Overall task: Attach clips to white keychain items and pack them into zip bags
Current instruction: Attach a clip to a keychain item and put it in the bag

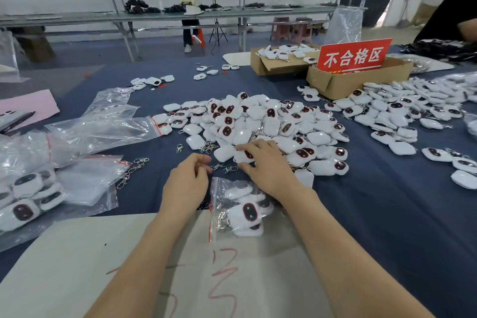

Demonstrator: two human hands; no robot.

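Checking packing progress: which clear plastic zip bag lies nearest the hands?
The clear zip bag between the forearms, holding white keychains; other bags lie far left.

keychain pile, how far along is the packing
Early. Done: filled zip bags lie at left. In hand: the right hand grips one white keychain item at the pile's edge, the left hand is beside loose clips, a part-filled bag lies between the arms. Left: the big pile and empty bags.

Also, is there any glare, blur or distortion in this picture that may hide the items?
Head view: the wide lens bows the far bench; glare whitens the zip bags at the left; the person at the top right is blurred; the pile of white keychain items is sharp.
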